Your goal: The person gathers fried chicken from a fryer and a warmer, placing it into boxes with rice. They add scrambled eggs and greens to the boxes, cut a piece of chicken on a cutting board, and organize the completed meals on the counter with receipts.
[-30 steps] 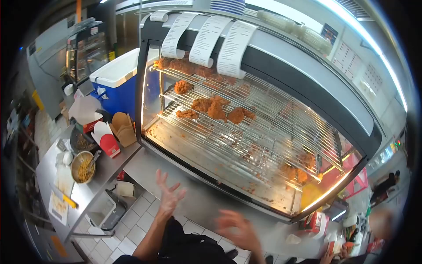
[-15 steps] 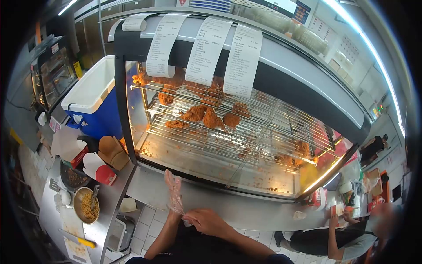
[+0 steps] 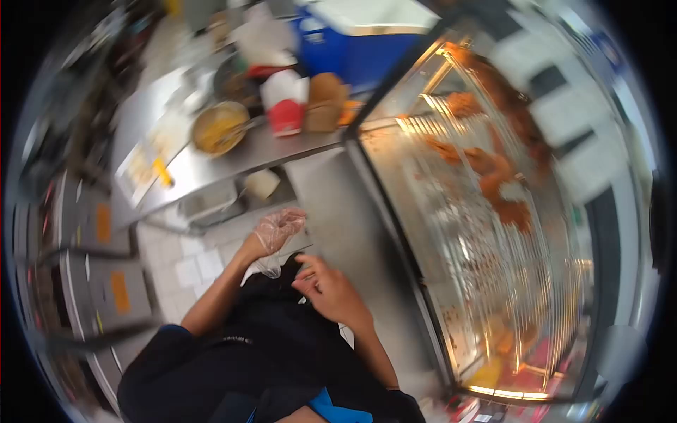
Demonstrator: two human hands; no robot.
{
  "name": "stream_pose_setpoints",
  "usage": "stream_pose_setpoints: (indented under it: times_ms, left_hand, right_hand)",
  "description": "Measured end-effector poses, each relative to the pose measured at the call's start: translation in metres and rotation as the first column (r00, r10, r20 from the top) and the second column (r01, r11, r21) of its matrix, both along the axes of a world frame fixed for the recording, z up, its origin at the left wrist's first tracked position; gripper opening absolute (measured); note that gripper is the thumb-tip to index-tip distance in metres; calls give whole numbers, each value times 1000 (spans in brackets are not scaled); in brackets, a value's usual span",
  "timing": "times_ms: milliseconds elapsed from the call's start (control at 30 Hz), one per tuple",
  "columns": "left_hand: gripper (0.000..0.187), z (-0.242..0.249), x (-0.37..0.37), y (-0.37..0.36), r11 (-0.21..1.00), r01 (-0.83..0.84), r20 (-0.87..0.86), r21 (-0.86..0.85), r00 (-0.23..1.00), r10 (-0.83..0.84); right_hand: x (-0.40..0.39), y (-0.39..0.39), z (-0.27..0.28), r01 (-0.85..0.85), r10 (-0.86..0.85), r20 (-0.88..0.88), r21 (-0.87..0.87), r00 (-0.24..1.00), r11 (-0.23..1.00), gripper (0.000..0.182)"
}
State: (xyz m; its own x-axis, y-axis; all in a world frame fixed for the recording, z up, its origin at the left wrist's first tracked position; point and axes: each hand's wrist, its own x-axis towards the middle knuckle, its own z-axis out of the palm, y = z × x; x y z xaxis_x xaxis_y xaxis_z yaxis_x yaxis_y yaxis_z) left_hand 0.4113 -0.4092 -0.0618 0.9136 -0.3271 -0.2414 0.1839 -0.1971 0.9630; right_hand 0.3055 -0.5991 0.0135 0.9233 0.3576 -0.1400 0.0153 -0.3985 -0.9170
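Note:
A clear plastic glove (image 3: 269, 231) covers my left hand (image 3: 282, 224), its loose cuff hanging near the wrist. The fingers are loosely bent and hold nothing I can see. Just below and to the right is my right hand (image 3: 326, 287), bare, its fingers partly curled but apart, not touching the left. Both hands are over my black top, beside the steel counter strip along the glass warming cabinet (image 3: 384, 194). Inside the cabinet, pieces of fried chicken (image 3: 486, 166) lie on wire racks (image 3: 543, 282).
At upper left, a steel table (image 3: 264, 151) carries a bowl of noodles (image 3: 220, 130), a yellow-handled knife (image 3: 163, 172), a red-and-white box (image 3: 285, 106) and a brown carton (image 3: 326, 102). Behind stands a blue cooler (image 3: 381, 53). Paper receipts (image 3: 578, 116) hang on the cabinet.
My view has swung left, so the cabinet now stands at the right. The right hand has let go of the glove's cuff, and the hands have moved apart.

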Motion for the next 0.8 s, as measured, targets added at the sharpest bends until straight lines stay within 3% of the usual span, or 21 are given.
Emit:
stream_pose_setpoints:
  times_ms: [33,67,133,167,233,400,500,533,567,600,667,733,800]
  left_hand:
    - [49,-8,-13,24,995,58,88,78,994,-64]
    - [49,-10,-29,46,995,2,70,102,998,-9]
    - [47,-12,-50,95,963,-66,-93,261,991,94]
    - [47,-17,-60,116,960,-78,-94,268,990,106]
    - [43,-31,-82,147,909,-365,-238,202,882,407]
    - [46,-45,-75,220,867,-460,-276,193,822,498]
    - [47,-56,-42,276,888,-427,-250,169,853,458]
    - [46,-50,-33,292,896,-392,-142,208,894,424]
    - [45,-45,-12,303,907,-352,-22,230,930,366]
    - [47,-46,0,322,908,-264,-17,325,958,285]
    - [50,-46,17,351,957,-154,21,247,988,153]
    - [53,-8,41,351,993,-74,-274,87,957,95]
    - [56,5,71,351,997,59,-270,42,962,-46]
  right_hand:
    - [1,3,-4,30,-28,-76,28,997,999,33]
    - [2,4,-11,-27,32,-93,52,995,998,33]
    - [8,11,-26,-44,43,-24,-60,999,997,36]
    - [11,17,-26,-57,55,-25,-53,998,997,36]
    - [19,28,-24,-122,121,-64,-14,991,992,36]
    - [66,71,-23,-158,152,-116,-43,981,987,36]
    - [119,109,-28,-144,137,-106,-57,985,988,36]
    - [132,124,-29,-128,123,-122,-40,985,991,36]
    - [145,139,-29,-94,88,-117,-50,989,994,36]
    - [161,150,-27,-84,83,-131,-5,988,996,35]
    - [194,160,-5,-101,104,-105,32,989,994,35]
    - [230,157,35,-2,2,24,20,1000,1000,34]
    - [274,150,86,121,-112,210,-30,971,992,33]
